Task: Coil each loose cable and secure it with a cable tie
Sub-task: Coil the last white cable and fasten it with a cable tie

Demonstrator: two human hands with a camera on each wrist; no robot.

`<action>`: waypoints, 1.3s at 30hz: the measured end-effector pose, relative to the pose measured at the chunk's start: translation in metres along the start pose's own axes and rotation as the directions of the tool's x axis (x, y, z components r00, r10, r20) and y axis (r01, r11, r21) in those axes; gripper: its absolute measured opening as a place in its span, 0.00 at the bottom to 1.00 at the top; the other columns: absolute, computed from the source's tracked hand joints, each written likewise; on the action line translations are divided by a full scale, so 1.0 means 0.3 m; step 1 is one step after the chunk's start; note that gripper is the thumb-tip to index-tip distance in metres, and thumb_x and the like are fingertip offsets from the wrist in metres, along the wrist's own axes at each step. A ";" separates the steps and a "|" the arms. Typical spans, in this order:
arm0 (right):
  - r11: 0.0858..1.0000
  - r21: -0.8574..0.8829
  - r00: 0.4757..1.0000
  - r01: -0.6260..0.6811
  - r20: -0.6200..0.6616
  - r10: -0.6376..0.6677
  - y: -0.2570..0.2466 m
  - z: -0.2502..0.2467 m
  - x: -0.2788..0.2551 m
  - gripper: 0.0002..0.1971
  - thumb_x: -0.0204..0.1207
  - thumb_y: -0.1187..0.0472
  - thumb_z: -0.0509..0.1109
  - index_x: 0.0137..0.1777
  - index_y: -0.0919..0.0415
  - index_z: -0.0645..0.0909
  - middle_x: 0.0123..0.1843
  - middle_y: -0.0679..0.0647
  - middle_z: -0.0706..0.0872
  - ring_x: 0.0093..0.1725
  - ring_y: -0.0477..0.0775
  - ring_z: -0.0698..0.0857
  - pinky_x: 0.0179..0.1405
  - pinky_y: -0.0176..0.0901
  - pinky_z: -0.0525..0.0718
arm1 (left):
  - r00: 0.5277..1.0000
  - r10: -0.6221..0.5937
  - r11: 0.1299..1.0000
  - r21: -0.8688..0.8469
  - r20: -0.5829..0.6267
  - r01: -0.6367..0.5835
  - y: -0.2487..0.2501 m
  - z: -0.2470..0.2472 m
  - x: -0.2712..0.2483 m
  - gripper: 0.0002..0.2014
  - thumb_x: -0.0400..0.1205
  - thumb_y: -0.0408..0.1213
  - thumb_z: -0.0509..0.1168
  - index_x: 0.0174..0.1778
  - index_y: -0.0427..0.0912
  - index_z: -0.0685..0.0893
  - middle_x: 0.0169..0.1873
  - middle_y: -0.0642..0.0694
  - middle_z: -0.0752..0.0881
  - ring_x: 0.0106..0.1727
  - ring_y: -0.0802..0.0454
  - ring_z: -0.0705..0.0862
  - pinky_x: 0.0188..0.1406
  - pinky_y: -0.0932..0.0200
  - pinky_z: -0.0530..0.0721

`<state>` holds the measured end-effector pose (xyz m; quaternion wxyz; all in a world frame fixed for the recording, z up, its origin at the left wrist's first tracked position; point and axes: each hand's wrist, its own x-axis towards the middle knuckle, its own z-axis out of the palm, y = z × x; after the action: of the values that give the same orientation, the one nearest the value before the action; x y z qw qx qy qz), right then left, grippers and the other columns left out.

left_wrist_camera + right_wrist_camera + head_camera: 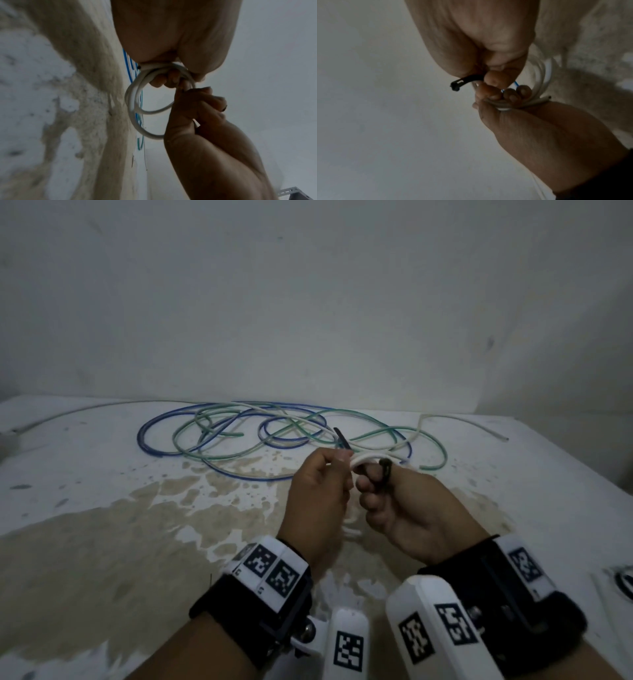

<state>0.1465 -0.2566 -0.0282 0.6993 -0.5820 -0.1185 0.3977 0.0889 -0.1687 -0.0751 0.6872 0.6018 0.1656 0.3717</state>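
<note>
Your left hand grips the white coil and pinches the tie's tail; your right hand pinches the black cable tie near its head. Feed tail into head, then cinch snugly around all loops.

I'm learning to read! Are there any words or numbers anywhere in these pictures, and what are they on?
No words can be read.
Wrist bands: black-and-white square code patterns, not words; tiny marks beside them are too small to read.
Round dark mark at the right edge: cut off and blurred.

I see white table, brown stains at 6 o'clock. Blue, green, clear loose cables tangled at 12 o'clock.
</note>
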 end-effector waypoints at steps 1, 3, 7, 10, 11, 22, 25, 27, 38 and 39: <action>0.997 0.081 1.000 0.000 0.007 0.000 0.006 -0.002 0.005 0.16 0.80 0.67 0.56 0.31 0.58 0.75 0.22 0.49 0.77 0.15 0.42 0.69 0.11 0.28 0.62 | 0.999 -0.010 1.000 -0.003 0.044 0.010 0.006 0.003 -0.003 0.09 0.86 0.37 0.60 0.40 0.41 0.79 0.27 0.44 0.76 0.20 0.57 0.68 0.19 0.66 0.67; 0.985 0.174 1.000 0.012 0.003 -0.013 0.023 -0.015 0.017 0.14 0.79 0.67 0.56 0.31 0.60 0.74 0.22 0.50 0.75 0.15 0.42 0.69 0.11 0.29 0.63 | 0.993 -0.011 1.000 0.026 0.118 0.008 0.012 0.004 -0.007 0.09 0.86 0.35 0.59 0.40 0.39 0.78 0.27 0.44 0.77 0.19 0.58 0.68 0.18 0.67 0.67; 0.961 0.277 0.997 0.019 0.065 -0.038 0.047 -0.040 0.028 0.09 0.76 0.66 0.56 0.34 0.58 0.70 0.25 0.50 0.73 0.17 0.43 0.69 0.11 0.33 0.65 | 0.979 -0.016 0.997 0.081 0.202 -0.001 0.020 -0.008 -0.001 0.09 0.87 0.35 0.58 0.47 0.31 0.76 0.26 0.45 0.76 0.20 0.56 0.68 0.20 0.64 0.67; 0.934 0.357 0.988 0.020 0.137 -0.073 0.055 -0.046 0.015 0.05 0.69 0.64 0.59 0.33 0.58 0.72 0.25 0.49 0.73 0.18 0.44 0.70 0.13 0.32 0.66 | 0.974 -0.022 0.997 0.083 0.225 0.003 0.039 -0.014 -0.006 0.06 0.87 0.34 0.58 0.47 0.36 0.76 0.23 0.49 0.75 0.20 0.55 0.67 0.19 0.64 0.66; 0.926 0.376 0.984 0.022 0.157 -0.087 0.056 -0.047 0.010 0.05 0.68 0.63 0.60 0.31 0.57 0.73 0.25 0.49 0.73 0.19 0.45 0.70 0.14 0.32 0.66 | 0.975 -0.034 0.997 0.076 0.221 0.017 0.042 -0.013 -0.006 0.04 0.86 0.34 0.58 0.47 0.38 0.75 0.23 0.49 0.75 0.21 0.55 0.67 0.19 0.64 0.66; 0.952 0.306 0.970 0.015 0.227 -0.088 0.054 -0.036 -0.004 0.18 0.84 0.60 0.53 0.41 0.65 0.83 0.30 0.55 0.82 0.22 0.46 0.76 0.19 0.36 0.78 | 0.975 -0.162 0.979 -0.099 0.153 0.178 0.027 -0.033 0.016 0.09 0.85 0.36 0.61 0.56 0.44 0.85 0.27 0.43 0.71 0.22 0.55 0.64 0.22 0.63 0.62; 0.983 0.139 0.976 0.118 0.166 -0.141 0.061 -0.029 -0.010 0.12 0.83 0.61 0.59 0.50 0.68 0.82 0.35 0.60 0.87 0.26 0.49 0.82 0.24 0.39 0.84 | 0.979 -0.180 0.976 -0.107 0.090 0.190 0.017 -0.037 0.019 0.08 0.84 0.37 0.62 0.52 0.42 0.87 0.29 0.40 0.73 0.25 0.52 0.67 0.24 0.61 0.63; 0.973 -0.065 0.971 0.220 0.111 -0.212 0.071 -0.030 -0.014 0.11 0.81 0.64 0.64 0.42 0.64 0.86 0.35 0.60 0.87 0.26 0.49 0.82 0.24 0.39 0.83 | 0.979 -0.191 0.976 -0.088 0.070 0.197 0.019 -0.040 0.020 0.09 0.85 0.36 0.62 0.52 0.41 0.87 0.26 0.44 0.74 0.21 0.54 0.67 0.22 0.63 0.63; 0.489 -0.658 0.715 0.573 0.109 -0.691 0.059 -0.069 -0.019 0.08 0.78 0.57 0.69 0.43 0.44 0.88 0.31 0.39 0.87 0.30 0.41 0.82 0.32 0.31 0.76 | 0.998 -0.028 0.981 0.193 0.055 0.017 0.026 -0.030 0.017 0.16 0.83 0.35 0.65 0.66 0.53 0.81 0.38 0.43 0.85 0.19 0.66 0.73 0.28 0.65 0.69; 0.537 -0.613 0.725 0.579 0.087 -0.683 0.062 -0.071 -0.014 0.08 0.79 0.59 0.69 0.44 0.47 0.87 0.30 0.38 0.86 0.27 0.39 0.82 0.30 0.28 0.77 | 0.998 -0.012 0.976 0.217 0.056 -0.001 0.025 -0.027 0.017 0.18 0.83 0.35 0.65 0.68 0.55 0.79 0.38 0.42 0.84 0.20 0.65 0.73 0.29 0.63 0.70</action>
<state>0.1493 -0.2748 -0.0500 0.5790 -0.7198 -0.3828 0.0092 0.0844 -0.1593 -0.0688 0.6231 0.6830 0.1870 0.3320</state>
